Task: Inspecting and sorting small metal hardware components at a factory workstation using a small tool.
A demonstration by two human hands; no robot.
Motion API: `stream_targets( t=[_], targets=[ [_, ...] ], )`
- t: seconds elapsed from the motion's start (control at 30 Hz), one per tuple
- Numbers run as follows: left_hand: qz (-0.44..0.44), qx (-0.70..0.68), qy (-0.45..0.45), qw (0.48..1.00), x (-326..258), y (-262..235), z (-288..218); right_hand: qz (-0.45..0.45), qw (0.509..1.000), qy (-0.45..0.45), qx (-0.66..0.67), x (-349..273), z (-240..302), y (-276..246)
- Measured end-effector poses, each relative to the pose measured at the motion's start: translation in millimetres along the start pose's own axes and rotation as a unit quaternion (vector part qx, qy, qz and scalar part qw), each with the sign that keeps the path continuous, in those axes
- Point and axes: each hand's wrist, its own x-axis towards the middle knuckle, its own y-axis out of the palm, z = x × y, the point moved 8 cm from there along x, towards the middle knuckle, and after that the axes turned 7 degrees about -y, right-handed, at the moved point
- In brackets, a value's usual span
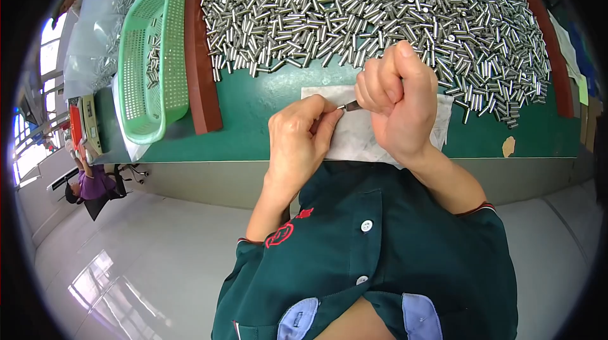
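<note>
My left hand (297, 134) pinches a small shiny metal pin (341, 108) between thumb and fingertips, over a white cloth (354, 134) at the table's near edge. Facing it, my right hand (402, 102) is closed in a fist around a slim dark tool (353, 106). Only the tool's tip end shows, pointing left and meeting the pin or nearly so. Its handle is hidden in the fist, so its kind cannot be told. Just beyond both hands spreads a thick layer of loose metal pins (373, 7).
Brown-red rails (204, 80) flank the green table (253, 96). On the left stand a green plastic basket (142, 128) with some pins, clear bags of metal parts (95, 36) and a scale-like device (88, 125). Another person (95, 183) sits far left.
</note>
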Motion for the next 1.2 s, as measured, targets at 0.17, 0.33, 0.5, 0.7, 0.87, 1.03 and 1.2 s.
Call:
stream_targets(
  t=[0.17, 0.33, 0.5, 0.7, 0.87, 1.03, 1.2],
  targets=[
    [0.009, -0.032, -0.012, 0.999, 4, 2, 5, 0.007, 0.999, -0.020, -0.043, -1, -2, 5],
    [-0.011, -0.023, 0.001, 1.000, 2, -1, 2, 0.011, 0.999, -0.018, -0.032, 0, -2, 5],
    [0.031, -0.350, -0.130, 0.927, 0, -5, 32, 0.013, 0.998, 0.002, 0.059, 1, -1, 0],
    [0.120, -0.675, -0.172, 0.708, 9, -5, 36, 0.001, 0.998, 0.008, 0.055, 1, -1, -1],
    [0.019, -0.419, -0.096, 0.903, 27, -28, 45, 0.000, 0.999, 0.005, 0.039, 2, -1, -1],
    [-0.109, 0.099, 0.110, 0.983, 35, -36, 11, -0.005, 0.999, 0.008, 0.034, 2, -1, -1],
    [-0.079, 0.106, 0.104, 0.986, 39, -35, 10, -0.009, 0.999, 0.002, 0.033, 3, 1, -4]
  ],
)
